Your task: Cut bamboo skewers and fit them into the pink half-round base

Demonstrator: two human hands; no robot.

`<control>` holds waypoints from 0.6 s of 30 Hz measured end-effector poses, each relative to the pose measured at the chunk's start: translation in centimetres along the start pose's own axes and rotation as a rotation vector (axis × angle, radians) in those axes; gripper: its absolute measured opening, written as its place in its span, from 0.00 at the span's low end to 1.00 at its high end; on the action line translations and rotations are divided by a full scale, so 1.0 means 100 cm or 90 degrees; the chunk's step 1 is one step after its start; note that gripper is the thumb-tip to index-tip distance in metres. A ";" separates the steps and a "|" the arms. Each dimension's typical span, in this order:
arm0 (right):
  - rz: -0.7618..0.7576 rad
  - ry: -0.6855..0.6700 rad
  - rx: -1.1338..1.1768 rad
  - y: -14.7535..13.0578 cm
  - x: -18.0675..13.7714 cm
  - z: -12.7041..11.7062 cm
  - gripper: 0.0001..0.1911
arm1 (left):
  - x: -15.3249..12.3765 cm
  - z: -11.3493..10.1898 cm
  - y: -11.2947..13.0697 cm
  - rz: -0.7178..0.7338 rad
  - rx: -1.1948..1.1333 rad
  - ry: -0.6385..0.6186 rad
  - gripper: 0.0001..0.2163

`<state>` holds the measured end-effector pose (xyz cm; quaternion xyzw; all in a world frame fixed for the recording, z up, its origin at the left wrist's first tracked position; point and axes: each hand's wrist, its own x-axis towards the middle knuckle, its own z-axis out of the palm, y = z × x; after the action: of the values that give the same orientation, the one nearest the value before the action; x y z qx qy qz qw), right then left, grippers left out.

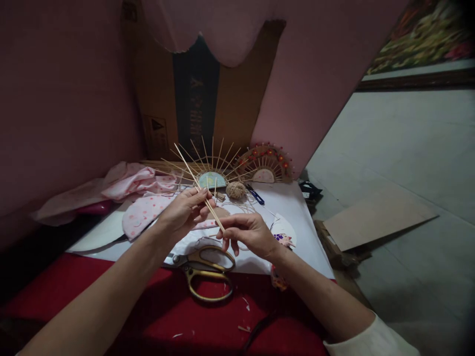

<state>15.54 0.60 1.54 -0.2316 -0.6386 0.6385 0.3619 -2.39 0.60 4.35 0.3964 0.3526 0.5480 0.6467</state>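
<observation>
Left grip (187,207) holds sticks (191,172) midway, right grip (250,233) lower.

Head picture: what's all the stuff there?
Sticks: uncertain count, tan, centre
Scissors: one, gold, front centre
Fans: two, tan with green or pink, back
Twine: one ball, tan, before fans
Tool: one, blue, beside twine
Spotted cloths: several, pinkish, left
Half-disc: one, white and purple, right
Sheet: one, white, middle
Red surface: one, red, front
Scraps: several, pale, front
Cardboard: one, brown and blue, behind
Floor: one, grey, right
Board: one, brown, on floor
Picture: one, multicoloured, top right
Walls: seemingly two, pink, left and behind
Sleeve: one, white, bottom right
Left grip: one, bare, on sticks
Right grip: one, bare, on sticks' lower end
</observation>
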 end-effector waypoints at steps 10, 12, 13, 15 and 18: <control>-0.092 0.037 -0.075 0.006 -0.003 0.003 0.09 | -0.003 0.003 0.006 0.031 -0.026 0.045 0.05; -0.147 0.074 -0.120 0.008 -0.004 0.004 0.09 | -0.004 0.004 0.005 0.025 -0.040 0.039 0.05; -0.176 0.091 -0.150 0.008 -0.005 0.005 0.10 | -0.004 0.004 0.004 0.020 -0.049 0.034 0.05; -0.225 0.118 -0.210 0.009 -0.006 0.005 0.10 | -0.004 0.005 0.003 0.011 -0.065 0.025 0.06; -0.243 0.128 -0.266 0.012 -0.007 0.003 0.11 | -0.003 0.004 0.002 0.026 -0.073 0.030 0.06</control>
<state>15.50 -0.02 0.28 -0.2388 -0.7492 0.3872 0.4814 -2.15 0.31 4.75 0.3525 0.3276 0.5896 0.6487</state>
